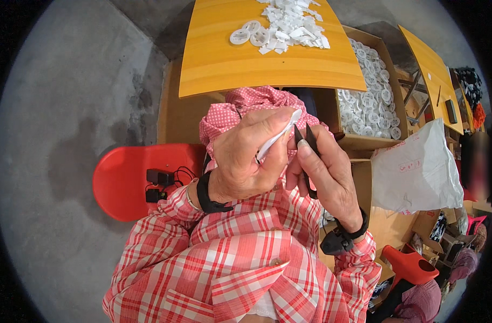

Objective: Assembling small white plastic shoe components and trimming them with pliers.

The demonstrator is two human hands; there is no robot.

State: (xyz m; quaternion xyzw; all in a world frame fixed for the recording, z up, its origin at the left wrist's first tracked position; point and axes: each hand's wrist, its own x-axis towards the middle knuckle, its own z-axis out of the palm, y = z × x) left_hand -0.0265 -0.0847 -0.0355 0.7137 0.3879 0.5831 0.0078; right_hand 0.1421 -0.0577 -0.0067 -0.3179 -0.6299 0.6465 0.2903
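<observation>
My left hand (pixel 245 153) is closed on a thin white plastic disc (pixel 278 137), seen nearly edge-on and pinched between thumb and fingers. In my right hand (pixel 328 168) is a pair of black snips (pixel 311 135). Their two pointed blades stand apart, with the tips just beside the disc; whether they touch it I cannot tell. Both hands are above my lap, over a pink polka-dot cloth (pixel 240 102). On the yellow table (pixel 267 67) ahead lie a few round white discs (pixel 239 36) and a heap of white scraps (pixel 294 27).
A cardboard box (pixel 390 51) full of white discs (pixel 371 97) stands right of the table. Below it hangs a white plastic bag (pixel 415 167). Black adapters (pixel 159 177) lie on a red stool (pixel 116 183) at left. People (pixel 423 301) sit at lower right.
</observation>
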